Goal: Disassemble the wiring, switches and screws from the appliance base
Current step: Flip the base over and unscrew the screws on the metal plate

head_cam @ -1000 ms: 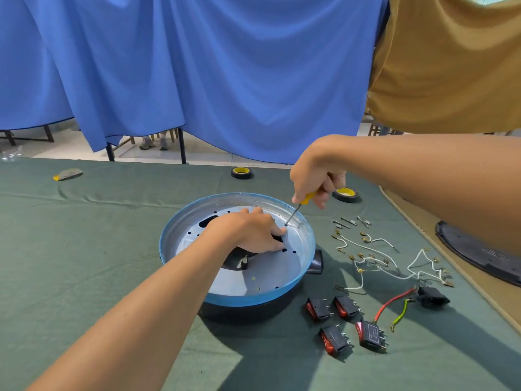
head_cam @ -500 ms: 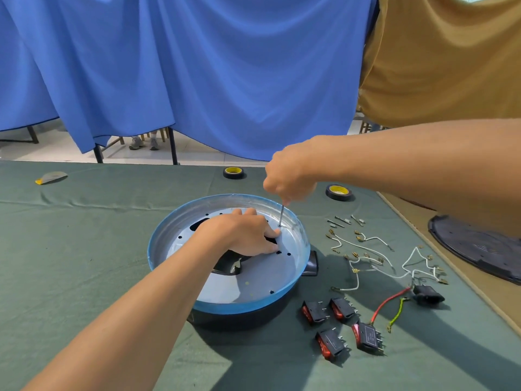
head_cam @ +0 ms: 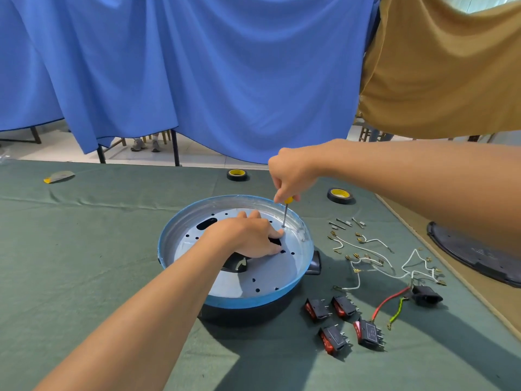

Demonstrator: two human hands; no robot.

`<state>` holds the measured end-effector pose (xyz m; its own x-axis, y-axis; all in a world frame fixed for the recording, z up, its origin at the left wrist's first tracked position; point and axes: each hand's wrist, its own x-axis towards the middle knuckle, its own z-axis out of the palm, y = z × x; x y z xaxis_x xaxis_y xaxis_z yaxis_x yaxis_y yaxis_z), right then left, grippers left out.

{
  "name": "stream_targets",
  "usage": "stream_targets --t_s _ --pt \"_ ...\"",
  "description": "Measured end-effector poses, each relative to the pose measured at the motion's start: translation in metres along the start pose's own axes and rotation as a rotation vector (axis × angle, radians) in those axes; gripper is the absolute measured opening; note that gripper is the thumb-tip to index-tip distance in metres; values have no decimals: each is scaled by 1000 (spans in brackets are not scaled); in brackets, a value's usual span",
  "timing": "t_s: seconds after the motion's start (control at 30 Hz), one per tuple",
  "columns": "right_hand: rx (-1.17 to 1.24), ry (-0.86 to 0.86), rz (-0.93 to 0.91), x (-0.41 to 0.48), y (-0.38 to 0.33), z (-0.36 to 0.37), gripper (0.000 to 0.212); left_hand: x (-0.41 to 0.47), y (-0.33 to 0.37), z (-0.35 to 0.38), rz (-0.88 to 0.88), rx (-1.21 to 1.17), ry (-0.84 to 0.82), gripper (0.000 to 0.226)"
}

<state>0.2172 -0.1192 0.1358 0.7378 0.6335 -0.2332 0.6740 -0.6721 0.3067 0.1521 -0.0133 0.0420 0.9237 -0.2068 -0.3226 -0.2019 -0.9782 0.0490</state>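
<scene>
Standing in the base (head_cam: 168, 241): screwdriver (head_cam: 286, 213), perhaps on screw (head_cam: 283, 226).

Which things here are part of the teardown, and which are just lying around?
Job: appliance base, screwdriver, switches, white wires, loose screws, socket with leads.
Lying about: two tape rolls, black disc, yellow-tipped scrap.

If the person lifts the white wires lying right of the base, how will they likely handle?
The white wires lie in loose curves and loops, so they would probably droop rather than stay stiff. They cross one another, so lifting one may well drag others along. They look thin, with small brass terminals, so likely light.
</scene>
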Motion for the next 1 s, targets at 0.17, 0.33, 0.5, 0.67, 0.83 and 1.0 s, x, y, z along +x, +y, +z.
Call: stream_targets --t_s 0.17,0.33,0.5,0.67,0.83,1.0 --pt "276 -83 257 4 6 5 31 1 -1 1 3 8 7 51" --pt "302 -217 343 4 5 -2 33 1 -1 1 1 -4 12 51" --pt "145 -26 245 -1 5 -1 21 2 -2 0 -5 -5 6 51" --pt "240 72 249 -3 11 7 56 3 -2 -1 10 -2 8 51" --pt "257 68 244 -3 14 9 28 2 -2 -1 10 3 11 51" --pt "250 87 243 -4 17 13 49 2 -1 -1 6 7 8 51"
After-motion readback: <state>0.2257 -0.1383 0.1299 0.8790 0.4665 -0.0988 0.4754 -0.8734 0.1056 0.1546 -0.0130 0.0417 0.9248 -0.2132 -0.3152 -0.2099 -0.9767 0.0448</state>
